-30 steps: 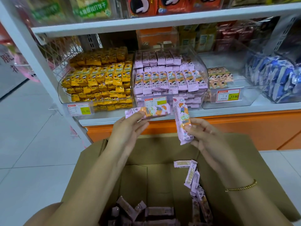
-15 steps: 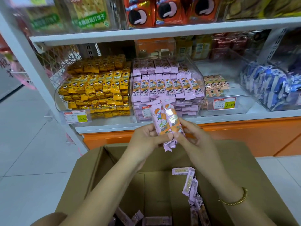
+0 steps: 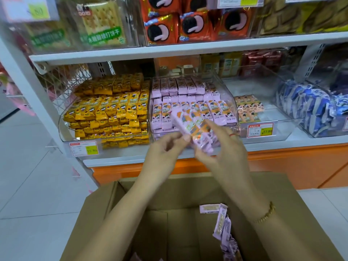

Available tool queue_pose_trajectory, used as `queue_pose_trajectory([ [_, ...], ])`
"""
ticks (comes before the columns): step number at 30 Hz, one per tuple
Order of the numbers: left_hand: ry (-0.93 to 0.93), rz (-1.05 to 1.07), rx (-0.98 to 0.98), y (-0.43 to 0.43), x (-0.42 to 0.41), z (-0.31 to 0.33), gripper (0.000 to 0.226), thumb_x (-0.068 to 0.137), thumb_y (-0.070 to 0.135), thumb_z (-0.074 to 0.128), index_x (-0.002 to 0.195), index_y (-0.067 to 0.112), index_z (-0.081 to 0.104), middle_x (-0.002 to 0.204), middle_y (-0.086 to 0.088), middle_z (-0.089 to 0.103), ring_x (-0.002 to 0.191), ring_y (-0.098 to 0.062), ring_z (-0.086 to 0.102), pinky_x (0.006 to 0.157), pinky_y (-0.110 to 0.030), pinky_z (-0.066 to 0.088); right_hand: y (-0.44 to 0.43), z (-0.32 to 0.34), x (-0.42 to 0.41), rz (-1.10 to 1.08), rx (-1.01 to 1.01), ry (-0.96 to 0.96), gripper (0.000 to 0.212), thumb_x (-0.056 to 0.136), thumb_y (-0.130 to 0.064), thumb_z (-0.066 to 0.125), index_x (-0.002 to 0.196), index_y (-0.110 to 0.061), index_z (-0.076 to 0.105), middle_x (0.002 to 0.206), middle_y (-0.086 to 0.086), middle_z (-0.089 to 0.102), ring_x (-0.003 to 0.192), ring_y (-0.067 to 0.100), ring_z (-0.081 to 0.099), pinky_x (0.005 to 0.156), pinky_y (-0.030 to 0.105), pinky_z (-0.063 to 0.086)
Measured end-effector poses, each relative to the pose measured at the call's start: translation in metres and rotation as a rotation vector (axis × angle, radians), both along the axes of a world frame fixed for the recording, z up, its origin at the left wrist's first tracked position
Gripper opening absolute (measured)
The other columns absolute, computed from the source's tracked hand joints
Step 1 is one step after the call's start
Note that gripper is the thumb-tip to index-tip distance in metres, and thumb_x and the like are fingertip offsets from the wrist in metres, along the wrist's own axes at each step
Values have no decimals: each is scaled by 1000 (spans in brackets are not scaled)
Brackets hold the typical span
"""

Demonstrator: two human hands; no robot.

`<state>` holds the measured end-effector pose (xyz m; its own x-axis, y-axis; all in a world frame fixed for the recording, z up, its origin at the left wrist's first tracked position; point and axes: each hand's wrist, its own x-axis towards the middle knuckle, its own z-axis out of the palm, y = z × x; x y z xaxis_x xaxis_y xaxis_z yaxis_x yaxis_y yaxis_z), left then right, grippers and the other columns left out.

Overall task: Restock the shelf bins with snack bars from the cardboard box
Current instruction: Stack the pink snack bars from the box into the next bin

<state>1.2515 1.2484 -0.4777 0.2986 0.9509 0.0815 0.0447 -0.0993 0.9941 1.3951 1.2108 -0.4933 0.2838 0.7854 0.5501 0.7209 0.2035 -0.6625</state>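
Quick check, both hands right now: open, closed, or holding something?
Left hand: pinching the edge of the pink snack bars.
Right hand: fingers curled round the same pink snack bars.

One view only: a wide-angle camera worn on the head, facing forward and down. It sits near the shelf (image 3: 188, 51), which fills the upper frame; the cardboard box (image 3: 105, 213) lies directly below, cut by the bottom edge.
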Motion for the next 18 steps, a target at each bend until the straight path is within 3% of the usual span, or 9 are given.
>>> queue_pose_trajectory([
  [3,529,267,402,25,-21,4,48,89,32,62,133,14,51,129,8,51,117,-7,48,99,-20,33,45,19,30,-118,8,1,54,80,-27,73,130,-19,57,120,9,59,105,24,53,73,24,35],
  [6,754,319,520,42,-34,-2,53,91,19,60,140,10,41,143,-6,43,130,-19,40,102,-18,27,97,38,61,-281,-59,-47,52,84,-33,69,133,-23,55,117,16,57,109,31,51,76,31,37],
  [10,805,297,535,51,-35,-9,53,92,13,58,141,8,40,144,-8,43,133,-22,38,105,-22,27,156,53,81,-412,-207,-233,48,87,-39,65,130,-20,57,117,19,59,115,34,48,85,36,43],
  [14,785,291,574,59,-41,-12,49,90,8,59,137,8,47,140,-8,48,129,-23,44,100,-22,30,194,62,81,-452,-316,-472,38,90,-40,61,109,-8,66,108,17,65,109,32,51,90,36,40],
  [18,824,278,575,60,-43,-13,50,89,2,59,137,4,46,140,-12,48,128,-27,45,101,-23,28,212,65,74,-448,-448,-580,25,91,-31,60,80,-9,61,87,12,65,89,28,61,70,30,44],
])
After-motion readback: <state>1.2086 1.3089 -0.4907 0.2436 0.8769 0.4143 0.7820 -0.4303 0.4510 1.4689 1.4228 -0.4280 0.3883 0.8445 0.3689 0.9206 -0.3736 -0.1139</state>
